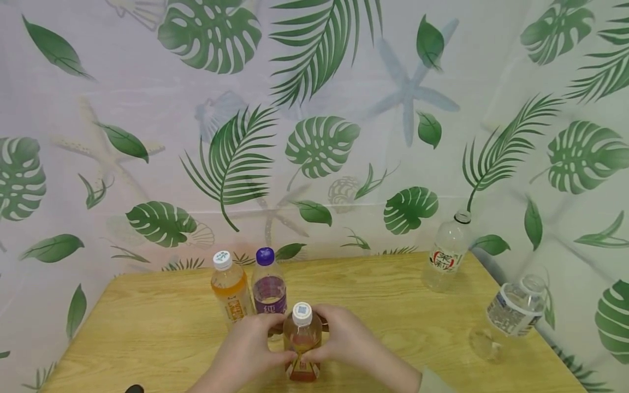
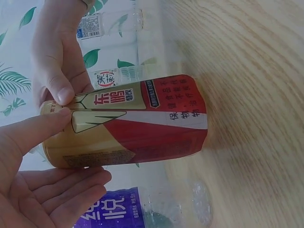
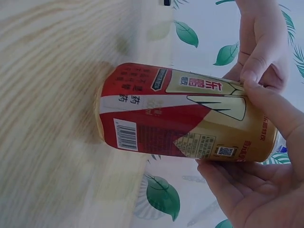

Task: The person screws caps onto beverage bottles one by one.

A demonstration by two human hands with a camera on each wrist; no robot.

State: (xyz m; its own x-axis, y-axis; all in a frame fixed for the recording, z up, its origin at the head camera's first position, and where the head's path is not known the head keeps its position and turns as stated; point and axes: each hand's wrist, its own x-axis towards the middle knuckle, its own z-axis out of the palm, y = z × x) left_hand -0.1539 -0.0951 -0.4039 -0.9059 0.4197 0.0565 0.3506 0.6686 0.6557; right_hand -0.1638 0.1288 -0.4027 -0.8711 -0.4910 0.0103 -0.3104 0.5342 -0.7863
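Note:
A drink bottle with a white cap and a gold-and-red label stands upright at the front middle of the wooden table. Its base is right at the tabletop. My left hand grips it from the left, with the thumb across the front of the label and the fingers round the side. From the other side my right hand holds it the same way, and the two thumbs nearly meet in front. In the right wrist view, the label's barcode faces the camera.
Just behind my left hand stand an orange drink bottle with a white cap and a purple-capped bottle. Two uncapped clear bottles, one farther back and one nearer, stand by the table's right edge. A leaf-patterned sheet hangs behind.

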